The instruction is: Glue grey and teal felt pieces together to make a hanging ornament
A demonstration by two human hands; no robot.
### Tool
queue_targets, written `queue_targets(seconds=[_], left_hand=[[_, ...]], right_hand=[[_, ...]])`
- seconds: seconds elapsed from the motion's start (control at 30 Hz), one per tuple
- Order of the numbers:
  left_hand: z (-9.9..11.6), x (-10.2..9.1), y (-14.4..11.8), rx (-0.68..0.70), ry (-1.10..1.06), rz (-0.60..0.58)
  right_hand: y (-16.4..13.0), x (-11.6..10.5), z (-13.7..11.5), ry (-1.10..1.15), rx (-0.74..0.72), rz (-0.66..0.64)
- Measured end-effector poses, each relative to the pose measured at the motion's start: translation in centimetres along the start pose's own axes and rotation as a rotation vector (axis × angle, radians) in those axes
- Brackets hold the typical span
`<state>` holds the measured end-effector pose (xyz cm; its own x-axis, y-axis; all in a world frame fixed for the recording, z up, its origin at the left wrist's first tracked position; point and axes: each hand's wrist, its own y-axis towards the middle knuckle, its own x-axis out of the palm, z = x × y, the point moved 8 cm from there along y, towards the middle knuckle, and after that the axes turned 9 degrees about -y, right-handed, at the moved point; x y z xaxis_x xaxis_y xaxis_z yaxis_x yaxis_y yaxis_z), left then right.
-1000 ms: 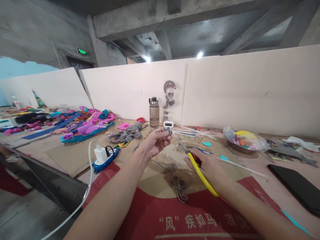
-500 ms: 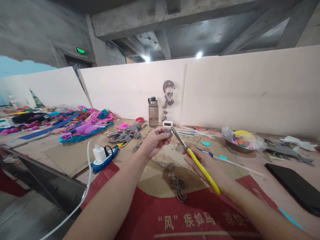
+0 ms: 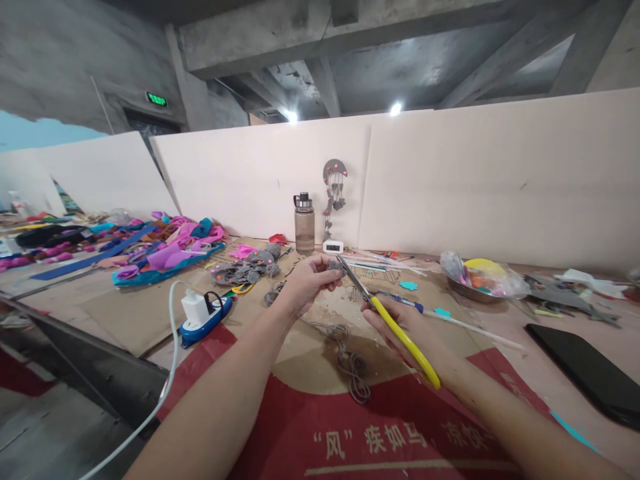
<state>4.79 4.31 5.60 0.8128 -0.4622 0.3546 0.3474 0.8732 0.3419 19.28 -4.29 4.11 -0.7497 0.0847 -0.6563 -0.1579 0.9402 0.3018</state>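
Note:
Between the fingertips of my left hand (image 3: 315, 283) is a small grey felt piece (image 3: 337, 266). My right hand (image 3: 400, 327) is wrapped round yellow-handled scissors (image 3: 400, 337), whose blades point up and left to the edge of the felt. Whether the blades touch or cut it I cannot make out. Below my hands, a loose bundle of grey cord (image 3: 353, 370) lies on the printed cardboard. A grey felt hanging (image 3: 334, 180) with pink dots and dangling pieces is on the white panel ahead.
A water bottle (image 3: 305, 227) and a small white digital clock (image 3: 333, 247) stand by the panel. To the left are a blue power strip (image 3: 207, 323) and piles of coloured felt (image 3: 170, 257). On the right are a metal bowl (image 3: 480, 290) and a black phone (image 3: 583, 373).
The view has shifted slightly. Both hands keep nearly the same pose, with the scissor blades still at the grey felt piece.

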Motion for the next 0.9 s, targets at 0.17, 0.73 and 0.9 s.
queue_targets(seconds=[0.17,0.73,0.9], left_hand=[[-0.04,0.08,-0.06,0.001,-0.006,-0.014],[-0.16,0.21,-0.11,-0.014,-0.015,-0.031],[-0.35,0.19,-0.08,-0.043,-0.017,-0.020]], right_hand=[[0.02,-0.14,0.03,0.011,0.007,0.021],[0.37,-0.04,0.27,-0.010,-0.003,0.014],[0.12,0.34,0.79,-0.018,0.051,0.006]])
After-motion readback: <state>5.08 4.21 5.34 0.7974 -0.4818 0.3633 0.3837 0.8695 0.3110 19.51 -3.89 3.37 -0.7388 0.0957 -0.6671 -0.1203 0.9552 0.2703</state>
